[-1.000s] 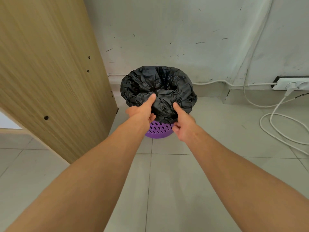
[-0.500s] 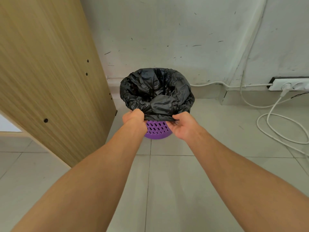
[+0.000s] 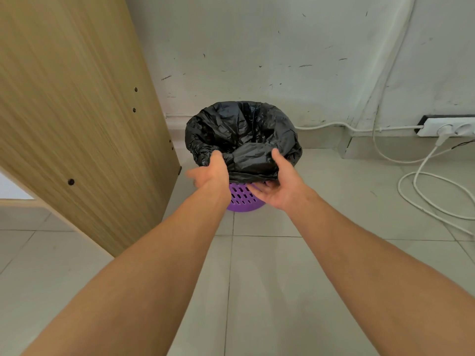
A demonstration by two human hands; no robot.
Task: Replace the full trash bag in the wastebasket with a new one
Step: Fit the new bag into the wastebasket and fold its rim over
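- Left hand (image 3: pixel 212 172) pinches the near rim of the black trash bag (image 3: pixel 243 134); its fingers are blurred.
- Right hand (image 3: pixel 280 185) lies palm-up and loose under the bag's folded-over edge.
- The bag still lines the purple wastebasket (image 3: pixel 243 199), near the far wall, right of the wooden panel (image 3: pixel 77 111).
- Step, likely: freeing the rim. Next needs both hands gathering it upward.

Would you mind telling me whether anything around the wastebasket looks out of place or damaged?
Nothing is spilled or broken. The white cable lies in loose loops on the floor right of the purple wastebasket, and the wall behind is scuffed with dark marks.
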